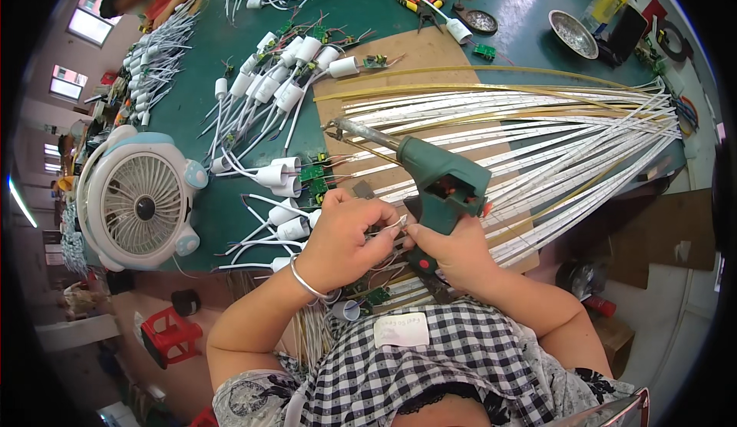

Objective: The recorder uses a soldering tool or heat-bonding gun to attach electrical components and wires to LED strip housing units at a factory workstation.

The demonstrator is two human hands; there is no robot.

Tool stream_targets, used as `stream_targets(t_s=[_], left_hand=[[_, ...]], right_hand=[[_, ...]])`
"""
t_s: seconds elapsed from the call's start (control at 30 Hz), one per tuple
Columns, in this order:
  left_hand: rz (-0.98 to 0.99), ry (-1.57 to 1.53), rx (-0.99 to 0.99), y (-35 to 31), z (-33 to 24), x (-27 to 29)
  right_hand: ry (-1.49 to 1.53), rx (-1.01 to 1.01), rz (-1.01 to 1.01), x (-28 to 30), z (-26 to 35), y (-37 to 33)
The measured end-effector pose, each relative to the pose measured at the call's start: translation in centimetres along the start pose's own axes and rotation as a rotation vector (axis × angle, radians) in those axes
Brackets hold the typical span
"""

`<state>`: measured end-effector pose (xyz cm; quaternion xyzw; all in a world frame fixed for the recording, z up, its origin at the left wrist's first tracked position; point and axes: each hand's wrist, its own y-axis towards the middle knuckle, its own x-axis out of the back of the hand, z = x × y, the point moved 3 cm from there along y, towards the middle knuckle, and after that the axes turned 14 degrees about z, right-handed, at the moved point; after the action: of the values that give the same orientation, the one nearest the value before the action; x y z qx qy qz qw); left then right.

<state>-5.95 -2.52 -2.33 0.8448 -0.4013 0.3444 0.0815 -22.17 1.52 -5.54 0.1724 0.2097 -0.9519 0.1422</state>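
Right hand (453,252) grips the green soldering gun (439,184); left hand (345,239), just beside the gun, pinches a small wire end (397,224).

Both forearms enter from the near edge and converge at centre. The left hand (342,239) is curled, knuckles up, with thumb and forefinger pinched together in a closed grip. The right hand (453,250) sits just right of it, fingers wrapped in a closed grip. The fingertips of both hands nearly meet.

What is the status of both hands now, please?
Left hand pinching small wire end. Right hand gripping green soldering gun. White strips beside; nothing blocking.
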Motion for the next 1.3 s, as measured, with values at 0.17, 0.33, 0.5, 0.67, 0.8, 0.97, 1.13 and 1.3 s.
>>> stream_targets(t_s=[0.17, 0.33, 0.5, 0.67, 0.8, 0.97, 1.13, 1.3], left_hand=[[0.033, 0.019, -0.009, 0.2, 0.0, -0.1], [0.052, 0.045, 0.037, 0.1, -0.1, -0.5], [-0.048, -0.085, 0.101, -0.3, 0.5, -0.2], [-0.035, -0.032, 0.103, -0.5, 0.2, 0.1], [-0.062, -0.038, 0.089, -0.2, -0.3, 0.0], [-0.096, -0.038, 0.052, -0.3, -0.3, -0.2], [-0.2, 0.098, -0.008, -0.4, -0.7, 0.5], [-0.257, 0.768, -0.22, -0.1, -1.0, 4.0]], right_hand=[[-0.064, 0.042, 0.012, 0.1, -0.4, 0.0], [-0.433, 0.219, 0.045, 0.8, -2.3, 0.1], [-0.094, 0.03, -0.033, 0.2, -0.7, 0.0], [0.016, 0.053, -0.075, 0.0, -0.5, -0.2], [-0.013, 0.085, -0.033, 0.2, -0.9, 0.0], [-0.026, 0.085, -0.013, 0.3, -1.3, 0.1], [-0.078, -0.007, 0.017, -0.2, -1.0, 0.3], [-0.197, -0.006, -0.031, 1.2, 1.6, -1.9]])
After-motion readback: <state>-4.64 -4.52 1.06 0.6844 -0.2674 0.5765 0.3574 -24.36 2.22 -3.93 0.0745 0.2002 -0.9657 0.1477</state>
